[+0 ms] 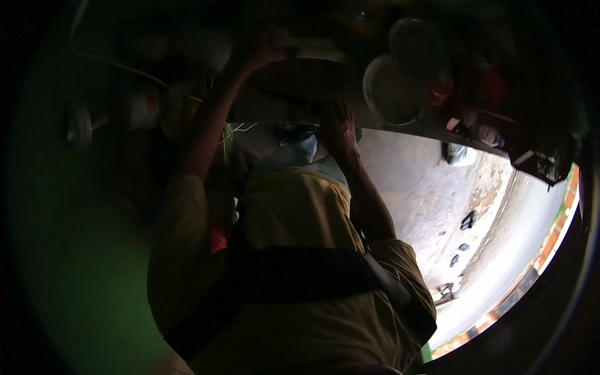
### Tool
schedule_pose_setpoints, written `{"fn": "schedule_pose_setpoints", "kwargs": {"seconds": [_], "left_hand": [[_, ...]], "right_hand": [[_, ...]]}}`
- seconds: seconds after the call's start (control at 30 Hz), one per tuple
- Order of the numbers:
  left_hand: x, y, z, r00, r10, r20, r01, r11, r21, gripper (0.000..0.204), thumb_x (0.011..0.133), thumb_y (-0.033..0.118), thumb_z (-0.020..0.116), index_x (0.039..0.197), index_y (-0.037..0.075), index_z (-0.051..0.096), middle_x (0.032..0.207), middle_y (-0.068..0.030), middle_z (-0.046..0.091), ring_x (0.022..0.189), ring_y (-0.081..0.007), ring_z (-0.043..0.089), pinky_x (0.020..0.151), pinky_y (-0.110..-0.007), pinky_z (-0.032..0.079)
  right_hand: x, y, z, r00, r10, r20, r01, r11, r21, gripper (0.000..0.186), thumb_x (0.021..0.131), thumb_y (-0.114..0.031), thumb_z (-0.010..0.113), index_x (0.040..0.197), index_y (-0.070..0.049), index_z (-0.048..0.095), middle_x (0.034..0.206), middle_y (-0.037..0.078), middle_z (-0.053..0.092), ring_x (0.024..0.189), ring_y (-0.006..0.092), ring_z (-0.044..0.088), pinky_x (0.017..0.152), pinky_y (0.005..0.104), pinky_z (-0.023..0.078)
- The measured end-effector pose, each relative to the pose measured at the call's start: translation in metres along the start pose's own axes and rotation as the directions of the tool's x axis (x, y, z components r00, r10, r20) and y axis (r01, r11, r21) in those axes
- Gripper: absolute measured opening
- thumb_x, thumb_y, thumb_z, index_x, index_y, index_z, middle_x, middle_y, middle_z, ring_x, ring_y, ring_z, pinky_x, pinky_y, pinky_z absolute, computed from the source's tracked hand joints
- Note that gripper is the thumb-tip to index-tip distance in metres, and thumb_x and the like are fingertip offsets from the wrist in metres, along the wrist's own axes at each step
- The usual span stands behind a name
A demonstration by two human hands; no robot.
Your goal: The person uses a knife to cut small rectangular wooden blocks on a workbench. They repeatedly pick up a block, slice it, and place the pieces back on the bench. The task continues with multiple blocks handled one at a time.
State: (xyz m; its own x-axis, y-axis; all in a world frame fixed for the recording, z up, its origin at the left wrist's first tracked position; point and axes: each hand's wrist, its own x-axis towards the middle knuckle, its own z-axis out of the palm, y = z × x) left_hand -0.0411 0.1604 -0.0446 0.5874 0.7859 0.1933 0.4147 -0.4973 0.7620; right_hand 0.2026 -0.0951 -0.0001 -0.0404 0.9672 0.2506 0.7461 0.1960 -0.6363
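Note:
My left hand (265, 47) reaches to the far side of a dark, flat brownish object (297, 78) on a shadowed work surface; its fingers are lost in the dark. My right hand (337, 125) is lower, at the near edge of that surface, its fingers bent and close together; whatever they may hold is hidden in shadow. A round pale-rimmed bowl (394, 94) stands to the right, with another round container (415, 47) behind it.
Dim containers (140, 106), a white cable (112, 62) and red items (440, 90) crowd the surface. A dark rack (537, 162) juts at the right. Below lie a pale concrete floor (406, 181), a plastic bag (460, 155) and dark footwear (469, 220).

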Motion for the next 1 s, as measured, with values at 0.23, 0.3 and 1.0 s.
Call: {"fn": "schedule_pose_setpoints", "kwargs": {"seconds": [0.23,0.3,1.0], "left_hand": [[0.028,-0.042,-0.045,0.896,-0.37,0.244,0.26,0.885,0.385,0.048,0.103,0.043,0.071,0.143,0.017,0.066,0.138,-0.0103,0.065,0.127,-0.026,0.062,0.103,-0.042,0.054],[0.057,-0.045,-0.047,0.825,-0.459,0.329,0.329,0.864,0.381,0.045,0.102,0.044,0.072,0.137,0.015,0.07,0.126,-0.0116,0.07,0.119,-0.0251,0.065,0.1,-0.041,0.055],[0.025,0.025,-0.043,0.931,-0.362,-0.038,0.357,0.887,0.294,0.044,0.106,0.042,0.064,0.133,0.007,0.068,0.127,-0.0157,0.073,0.12,-0.0311,0.07,0.101,-0.043,0.055]], "right_hand": [[-0.028,-0.009,-0.025,0.986,0.139,-0.09,-0.133,0.989,0.067,0.041,0.079,0.01,0.058,0.117,-0.003,0.068,0.115,0.019,0.062,0.11,0.0424,0.059,0.097,0.0501,0.051],[-0.035,-0.009,-0.035,0.976,0.17,-0.133,-0.165,0.985,0.045,0.039,0.081,0.008,0.059,0.117,-0.004,0.069,0.116,0.019,0.062,0.113,0.0422,0.059,0.098,0.05,0.051],[-0.075,-0.004,-0.041,0.959,0.279,0.057,-0.28,0.96,0.02,0.056,0.089,-0.002,0.061,0.145,-0.006,0.057,0.122,0.021,0.064,0.114,0.0425,0.062,0.101,0.0516,0.05]]}}
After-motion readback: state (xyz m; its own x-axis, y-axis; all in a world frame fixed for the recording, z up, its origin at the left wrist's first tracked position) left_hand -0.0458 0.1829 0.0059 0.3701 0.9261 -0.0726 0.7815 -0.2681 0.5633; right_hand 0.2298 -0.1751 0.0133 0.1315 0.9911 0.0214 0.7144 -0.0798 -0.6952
